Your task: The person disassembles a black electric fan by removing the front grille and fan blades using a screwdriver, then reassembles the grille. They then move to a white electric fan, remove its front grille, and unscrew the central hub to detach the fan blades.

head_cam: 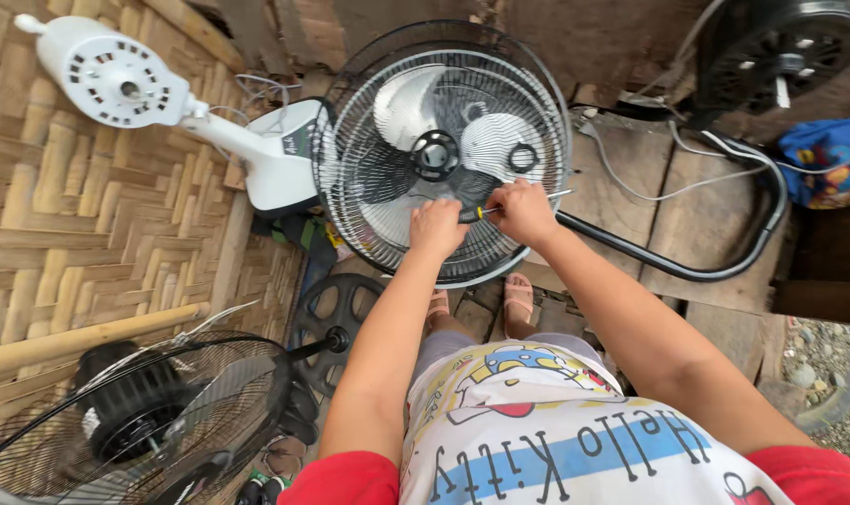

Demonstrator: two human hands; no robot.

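Observation:
A round wire fan guard (350, 150) with silver blades (406, 103) and a black hub (436, 154) lies face up before me. My left hand (434, 227) rests closed on the lower part of the grille. Just to its right, my right hand (521, 211) grips a screwdriver (481, 212) with a yellow and black handle. Its metal shaft sticks out to the right of my fist, over the guard's rim. Both hands are close together, almost touching, over the lower edge of the fan.
A white fan stand with motor housing (275, 154) lies on the woven bamboo wall at left. A black caged fan (135, 416) sits at lower left, a black wheel-shaped base (336, 313) beside it. Another black fan (780, 47) and a curved black tube (724, 266) are at right, with white cables (631, 182).

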